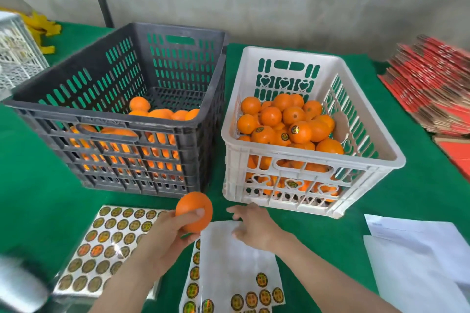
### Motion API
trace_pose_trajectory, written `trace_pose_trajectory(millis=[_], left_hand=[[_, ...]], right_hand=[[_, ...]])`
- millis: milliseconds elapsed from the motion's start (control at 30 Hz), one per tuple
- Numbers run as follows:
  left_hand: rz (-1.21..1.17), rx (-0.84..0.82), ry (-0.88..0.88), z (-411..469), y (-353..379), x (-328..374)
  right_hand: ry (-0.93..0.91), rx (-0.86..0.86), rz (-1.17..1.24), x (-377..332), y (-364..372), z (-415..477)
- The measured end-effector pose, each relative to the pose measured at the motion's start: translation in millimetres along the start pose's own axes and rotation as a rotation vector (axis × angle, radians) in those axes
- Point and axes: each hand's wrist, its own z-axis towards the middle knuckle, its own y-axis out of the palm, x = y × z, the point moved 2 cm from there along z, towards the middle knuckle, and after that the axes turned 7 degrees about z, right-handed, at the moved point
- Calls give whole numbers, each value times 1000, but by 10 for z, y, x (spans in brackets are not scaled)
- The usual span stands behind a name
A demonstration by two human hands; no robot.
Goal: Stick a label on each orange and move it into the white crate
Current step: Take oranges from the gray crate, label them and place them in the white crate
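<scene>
On the green cloth table (38,198) I see a dark grey slotted plastic crate (63,114) at left and a white slotted plastic crate (232,157) just beside it at right, each holding round oranges (270,115) (the right-hand pile (318,131) sits higher than the left-hand pile (157,113)). Before the dark crate lies a full sheet of round foil stickers (112,244), and to its right a partly peeled white sticker sheet (236,262). Loose white papers (419,249) lie near right, with a stack of flat red cardboard (432,89) behind them.

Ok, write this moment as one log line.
left hand: holds orange | right hand: open over sticker sheet | white crate: part full
</scene>
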Motion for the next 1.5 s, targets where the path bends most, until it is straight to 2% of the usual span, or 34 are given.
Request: trace_pose_trajectory(millis=[67, 167, 267, 400, 500, 600, 667, 733, 833, 967, 1100, 1200, 1500], left_hand=[[-50, 23, -33, 33, -36, -69], [-47, -30, -27, 58, -67, -135], [98, -161, -18, 70, -57, -161], [308, -287, -48, 81, -37, -224], [394, -359, -59, 72, 0, -278], [295, -348, -61, 64, 96, -316], [220, -329, -40, 68, 147, -313], [182, -293, -13, 81, 155, -295], [148, -259, -12, 112, 131, -305], [97, -280, -6, 100, 115, -350], [44, -371, 26, 110, 93, -378], [48, -376, 27, 125, 73, -374], [61, -341, 17, 119, 78, -371]], right_hand=[[-5, 79, 31, -12, 28, -7], [-17, 187, 213, -15, -31, -65], [-54, 267, 335, -53, -204, -96], [-68, 340, 380, -98, -402, -103], [-71, 399, 350, -143, -480, -122], [-170, 540, 113, -255, -445, -261], [-249, 639, 69, -340, -318, -434], [-265, 578, 132, -390, -128, -603], [-143, 419, 235, -367, 144, -736], [-30, 441, 184, -380, 270, -743], [35, 499, 175, -384, 309, -747], [12, 554, 234, -400, 273, -764], [13, 566, 312, -421, 290, -807]])
